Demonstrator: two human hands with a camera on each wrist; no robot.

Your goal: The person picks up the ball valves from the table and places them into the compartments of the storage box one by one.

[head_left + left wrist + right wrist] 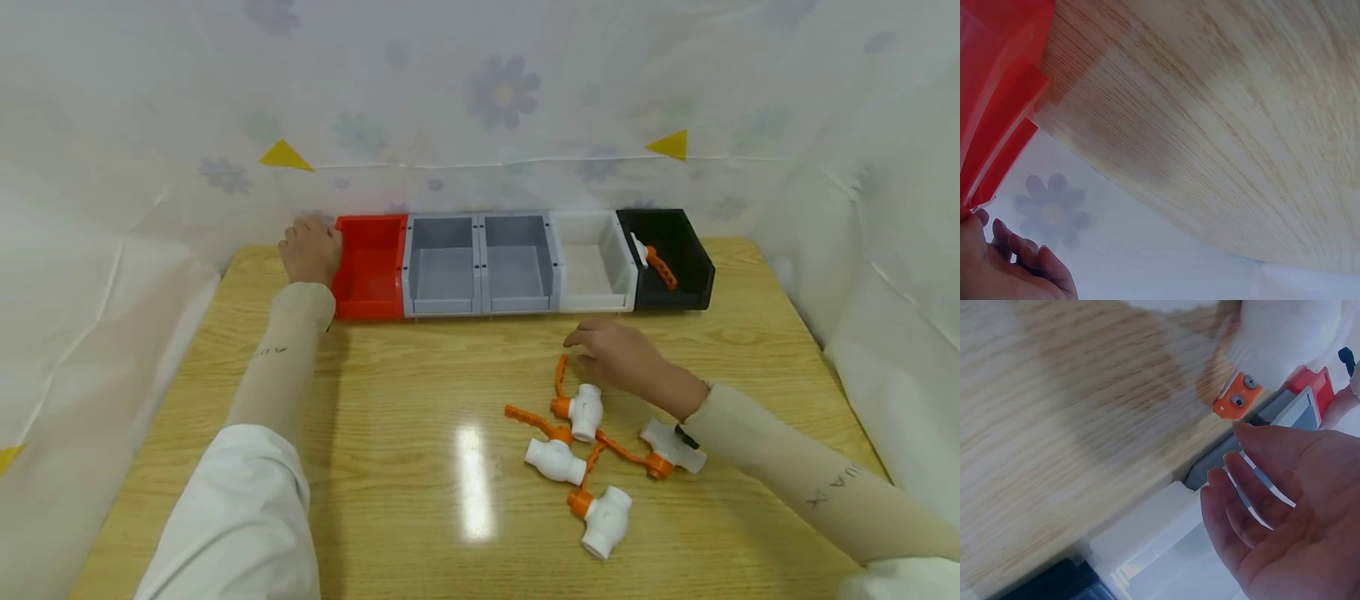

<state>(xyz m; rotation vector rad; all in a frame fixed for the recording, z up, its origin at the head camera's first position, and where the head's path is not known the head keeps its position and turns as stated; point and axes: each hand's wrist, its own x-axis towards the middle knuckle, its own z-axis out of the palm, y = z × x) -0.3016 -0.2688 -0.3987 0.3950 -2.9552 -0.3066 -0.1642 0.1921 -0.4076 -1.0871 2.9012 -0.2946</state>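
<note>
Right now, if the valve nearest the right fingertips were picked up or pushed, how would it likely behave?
The white valve looks like moulded plastic, so it is probably stiff and fairly light. Its rounded body could roll when pushed, but the orange handle jutting out would likely limit that.

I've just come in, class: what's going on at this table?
A person's right hand hovers, holding nothing, by the orange handle of one of four white ball valves on the wooden table. The left hand is at the outer side of the red bin. Another orange-handled piece lies in the black bin.
</note>
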